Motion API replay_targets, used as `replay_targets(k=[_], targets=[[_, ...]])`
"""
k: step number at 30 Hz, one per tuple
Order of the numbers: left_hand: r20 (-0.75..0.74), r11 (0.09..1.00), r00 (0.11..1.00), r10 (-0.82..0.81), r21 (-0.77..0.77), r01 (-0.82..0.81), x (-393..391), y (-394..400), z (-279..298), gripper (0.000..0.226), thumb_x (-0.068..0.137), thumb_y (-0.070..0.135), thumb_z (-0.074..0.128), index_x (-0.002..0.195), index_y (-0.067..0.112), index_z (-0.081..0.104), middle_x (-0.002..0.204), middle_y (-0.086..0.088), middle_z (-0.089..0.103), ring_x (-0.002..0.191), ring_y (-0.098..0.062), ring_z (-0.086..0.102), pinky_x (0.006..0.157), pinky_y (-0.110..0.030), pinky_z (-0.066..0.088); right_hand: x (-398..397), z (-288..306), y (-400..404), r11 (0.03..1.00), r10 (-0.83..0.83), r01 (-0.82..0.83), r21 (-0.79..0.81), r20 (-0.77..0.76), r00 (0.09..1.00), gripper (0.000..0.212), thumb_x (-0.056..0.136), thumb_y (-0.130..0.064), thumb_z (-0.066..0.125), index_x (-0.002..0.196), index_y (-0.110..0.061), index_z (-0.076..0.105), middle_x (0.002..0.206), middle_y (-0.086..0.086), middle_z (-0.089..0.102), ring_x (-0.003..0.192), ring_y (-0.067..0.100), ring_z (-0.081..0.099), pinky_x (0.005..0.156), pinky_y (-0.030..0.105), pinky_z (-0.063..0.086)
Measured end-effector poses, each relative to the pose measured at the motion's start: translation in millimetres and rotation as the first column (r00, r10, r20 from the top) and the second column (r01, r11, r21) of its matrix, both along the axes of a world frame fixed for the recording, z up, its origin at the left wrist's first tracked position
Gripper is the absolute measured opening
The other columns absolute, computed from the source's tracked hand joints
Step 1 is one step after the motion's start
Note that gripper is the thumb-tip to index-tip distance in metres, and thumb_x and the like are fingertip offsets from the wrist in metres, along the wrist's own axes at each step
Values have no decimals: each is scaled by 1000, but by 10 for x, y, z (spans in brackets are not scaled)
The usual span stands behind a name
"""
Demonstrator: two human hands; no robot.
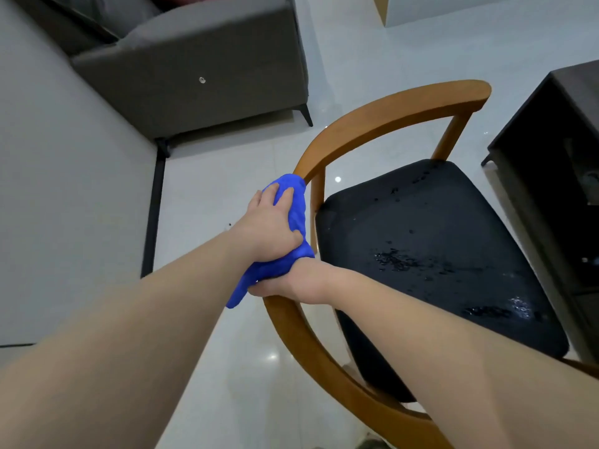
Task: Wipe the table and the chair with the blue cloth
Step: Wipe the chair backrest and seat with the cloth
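From the head camera, the blue cloth sits in the middle of the frame, wrapped over the curved wooden back rail of the chair. The left hand lies on top of the cloth with its fingers bent over it, pressing it onto the rail. The right hand is just below, gripping the rail and the low end of the cloth; its fingers curl under and are mostly hidden. The chair's black seat fills the right middle and has shiny wet spots. A grey sofa is at the upper left. The light counter fills the left side. A dark cabinet stands at the right edge.
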State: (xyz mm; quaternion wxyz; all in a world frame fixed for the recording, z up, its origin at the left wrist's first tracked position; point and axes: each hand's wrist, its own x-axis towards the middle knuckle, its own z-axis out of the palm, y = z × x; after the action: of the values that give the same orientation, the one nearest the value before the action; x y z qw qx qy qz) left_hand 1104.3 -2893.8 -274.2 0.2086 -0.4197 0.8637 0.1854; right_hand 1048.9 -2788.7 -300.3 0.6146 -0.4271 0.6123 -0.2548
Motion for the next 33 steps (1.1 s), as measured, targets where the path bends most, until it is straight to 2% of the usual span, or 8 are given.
replay_targets(k=[5, 8, 11, 15, 23, 28, 30, 33], targets=[[76, 1000, 997, 4, 18, -5, -246, -176, -76, 84, 93, 28, 53, 157, 27, -1, 163, 0, -9, 148, -30, 8, 118, -44, 25, -214, -46, -168, 999, -32, 31, 24, 54, 998, 36, 79, -45, 72, 111, -30, 65, 104, -1, 68, 97, 17, 65, 91, 38, 54], [91, 999, 995, 30, 19, -31, -362, -241, -114, 87, 91, 24, 57, 156, 25, -1, 162, -4, -3, 141, -34, 25, 111, -45, 35, -337, -37, -211, 999, -48, 46, 28, 87, 995, 33, 83, -37, 74, 112, -29, 62, 104, -3, 66, 95, 15, 64, 84, 27, 54], [76, 990, 987, 140, -22, -138, -426, -288, -226, 84, 86, 28, 62, 152, 20, 9, 149, -10, 20, 117, -35, 47, 98, -46, 46, -418, 52, -212, 1000, -27, 26, 18, 110, 994, 28, 86, -32, 72, 110, -30, 57, 98, -8, 61, 89, 10, 60, 72, 17, 48], [152, 925, 916, 372, -148, -351, -575, -303, -328, 82, 83, 43, 70, 144, 13, 24, 125, -13, 44, 91, -27, 53, 76, -35, 47, -521, 196, -187, 999, 32, -34, 22, 52, 998, 21, 92, -30, 64, 108, -26, 52, 96, -5, 54, 89, 10, 52, 73, 21, 42], [189, 944, 940, 283, -230, -238, -786, -410, -497, 71, 87, 42, 67, 139, 12, 29, 114, -12, 49, 93, -27, 58, 74, -34, 48, -766, 243, -220, 997, -37, 38, 73, -15, 999, 33, 93, -24, 62, 123, -11, 56, 102, 13, 59, 94, 25, 60, 60, 13, 37], [153, 932, 964, 216, -325, -158, -945, -513, -645, 70, 89, 36, 67, 140, 11, 27, 105, -11, 43, 82, -24, 53, 70, -33, 46, -937, 206, -313, 991, -88, 94, 91, -70, 994, 35, 96, -18, 56, 129, -6, 53, 129, 16, 58, 117, 29, 56, 79, 25, 48], [132, 928, 975, 180, -351, -124, -987, -544, -683, 75, 89, 41, 65, 143, 10, 23, 111, -12, 46, 83, -23, 51, 71, -33, 47, -987, 170, -372, 989, -96, 105, 100, -95, 991, 33, 97, -17, 55, 128, -8, 53, 124, 14, 59, 112, 26, 58, 67, 16, 42], [75, 910, 992, 106, -409, -67, -1041, -586, -712, 84, 88, 51, 63, 146, 10, 18, 118, -13, 48, 87, -22, 53, 70, -33, 47, -1047, 77, -514, 985, -85, 107, 134, -161, 983, 13, 95, -16, 55, 107, -11, 57, 94, 9, 58, 81, 16, 56, 59, 17, 38]])
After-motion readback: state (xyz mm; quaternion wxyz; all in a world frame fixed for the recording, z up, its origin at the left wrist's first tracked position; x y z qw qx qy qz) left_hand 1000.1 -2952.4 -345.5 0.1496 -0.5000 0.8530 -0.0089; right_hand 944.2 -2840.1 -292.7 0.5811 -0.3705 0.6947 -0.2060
